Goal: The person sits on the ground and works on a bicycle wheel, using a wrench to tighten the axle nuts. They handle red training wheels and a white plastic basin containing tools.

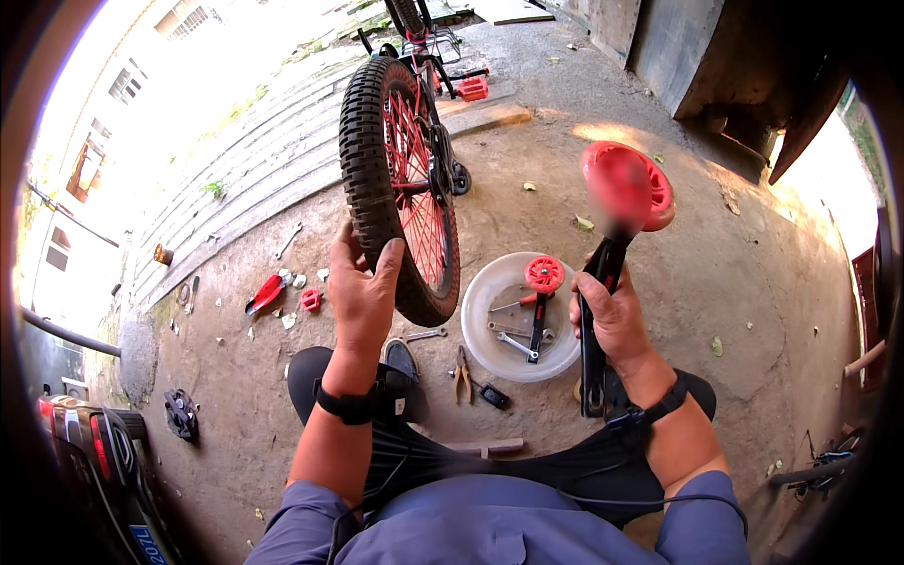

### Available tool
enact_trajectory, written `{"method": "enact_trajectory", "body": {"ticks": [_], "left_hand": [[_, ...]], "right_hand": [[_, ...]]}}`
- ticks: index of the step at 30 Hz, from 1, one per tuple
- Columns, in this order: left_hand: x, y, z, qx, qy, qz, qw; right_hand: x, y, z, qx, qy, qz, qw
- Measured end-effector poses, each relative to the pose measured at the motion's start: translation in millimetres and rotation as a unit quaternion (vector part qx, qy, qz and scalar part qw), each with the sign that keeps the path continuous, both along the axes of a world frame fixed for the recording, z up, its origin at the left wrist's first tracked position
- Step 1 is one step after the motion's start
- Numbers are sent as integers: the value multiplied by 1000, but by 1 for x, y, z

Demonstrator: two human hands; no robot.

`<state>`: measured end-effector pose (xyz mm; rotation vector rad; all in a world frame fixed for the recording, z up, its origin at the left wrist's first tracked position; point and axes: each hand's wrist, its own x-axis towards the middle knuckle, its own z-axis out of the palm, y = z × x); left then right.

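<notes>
My left hand point(363, 297) is closed around the near edge of a bicycle's knobby black tyre point(363, 141), its thumb on the tread. The wheel has red spokes and a red rim, and stands raised in front of me. In my right hand point(612, 315) is a training wheel point(656, 193), held upright by its black metal bracket with the red wheel at the top. Part of that wheel is blurred. Beyond that hand, a white plastic basin point(477, 350) holds a second training wheel point(544, 274), a wrench point(516, 346) and other hand tools.
Pliers point(462, 377) and a small black box point(493, 395) lie before my feet, with a wrench point(427, 333) nearby. A red pedal point(311, 300) and a red-and-black piece point(267, 294) lie left. A car point(104, 461) stands at lower left. Wooden planks point(254, 174) cover the ground beyond.
</notes>
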<state>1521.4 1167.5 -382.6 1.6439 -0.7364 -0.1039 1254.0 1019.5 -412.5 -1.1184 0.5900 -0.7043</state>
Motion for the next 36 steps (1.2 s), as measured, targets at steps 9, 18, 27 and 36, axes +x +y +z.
{"method": "enact_trajectory", "body": {"ticks": [9,18,27,36], "left_hand": [[-5,5,-1,49,4,-11,999],[-12,11,-19,34,26,-6,999],[-20,23,-38,107,5,5,994],[-23,34,-66,160,54,-41,985]], "right_hand": [[6,4,5,8,9,-29,999],[11,1,2,-1,2,-13,1000],[14,0,0,-17,3,-12,1000],[17,3,3,-3,35,-20,999]]}}
